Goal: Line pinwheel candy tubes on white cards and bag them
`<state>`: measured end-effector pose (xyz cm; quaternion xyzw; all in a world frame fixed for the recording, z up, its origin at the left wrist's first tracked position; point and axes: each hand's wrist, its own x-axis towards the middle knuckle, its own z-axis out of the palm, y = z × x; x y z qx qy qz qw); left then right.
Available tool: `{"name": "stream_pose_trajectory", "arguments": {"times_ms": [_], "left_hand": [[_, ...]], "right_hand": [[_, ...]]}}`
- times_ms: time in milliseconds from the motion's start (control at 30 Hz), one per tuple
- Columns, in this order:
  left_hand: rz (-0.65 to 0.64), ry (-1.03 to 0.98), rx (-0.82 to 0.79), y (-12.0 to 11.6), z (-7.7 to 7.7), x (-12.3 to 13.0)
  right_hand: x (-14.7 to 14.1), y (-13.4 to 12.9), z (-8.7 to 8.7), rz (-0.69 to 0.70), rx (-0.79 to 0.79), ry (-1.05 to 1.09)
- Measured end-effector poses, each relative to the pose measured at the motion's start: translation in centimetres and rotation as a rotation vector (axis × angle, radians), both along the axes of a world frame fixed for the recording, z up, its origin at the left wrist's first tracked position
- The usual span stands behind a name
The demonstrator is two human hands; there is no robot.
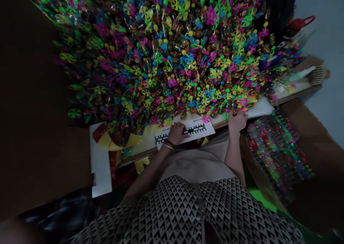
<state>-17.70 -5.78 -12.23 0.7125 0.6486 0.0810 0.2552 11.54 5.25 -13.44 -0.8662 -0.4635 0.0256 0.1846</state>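
A huge heap of pinwheel toys [161,57] in pink, yellow, green and blue, with bead-filled clear tubes, covers most of the wooden bench [292,91]. My left hand [176,133] rests on a white card with a black printed pattern [200,138], at the heap's lower edge, with a bracelet on the wrist. My right hand [238,122] sits further right, its fingers against the edge of the heap. Whether it grips a pinwheel cannot be seen.
A cardboard box of packaged pinwheels [276,154] stands on the floor to my right. A yellow and red wrapper [113,140] lies on a white board [100,158] at the left. A white sheet [259,108] lies beside my right hand.
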Motion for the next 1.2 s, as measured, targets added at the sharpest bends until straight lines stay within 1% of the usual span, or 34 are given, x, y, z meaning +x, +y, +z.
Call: {"name": "stream_pose_trajectory", "arguments": {"times_ms": [67,167,233,267,333,400,467,533,600,700,833,1000,1200], "left_hand": [[0.006,-0.038,-0.024,0.2,0.0,0.2],[0.015,-0.145,-0.057,0.5,0.2,0.3],[0.049,-0.239,-0.118,0.5,0.3,0.2],[0.070,-0.271,-0.147,0.5,0.4,0.3],[0.074,-0.274,-0.156,0.6,0.5,0.3],[0.019,-0.193,-0.081,0.7,0.6,0.6],[-0.044,-0.083,0.011,0.6,0.6,0.9],[-0.079,0.006,0.067,0.3,0.5,1.2],[-0.095,0.066,0.098,-0.3,0.5,1.4],[-0.099,0.119,0.146,-1.5,0.3,1.8],[-0.057,0.142,0.158,-2.4,0.0,2.4],[-0.038,0.125,0.136,-2.5,0.0,2.9],[-0.032,0.129,0.144,-2.5,-0.2,2.9]], "right_hand": [[-0.3,-0.5,0.3,-0.005,0.070,0.041],[-0.6,-1.6,1.4,0.026,0.237,0.008],[-1.0,-2.9,2.2,0.109,0.318,0.048],[-1.3,-3.7,2.5,0.167,0.325,0.112],[-2.2,-5.5,2.8,0.303,0.272,0.275],[-3.5,-7.5,2.7,0.445,0.170,0.384],[-5.0,-9.3,2.5,0.570,0.082,0.407],[-6.4,-10.6,2.4,0.641,0.031,0.369],[-7.5,-11.5,2.3,0.647,0.017,0.287],[-8.3,-12.1,2.1,0.627,0.028,0.179],[-8.5,-12.3,1.1,0.672,0.039,0.130],[-8.7,-12.7,0.1,0.737,0.047,0.050],[-9.3,-12.5,-0.6,0.743,0.065,0.040]]}}
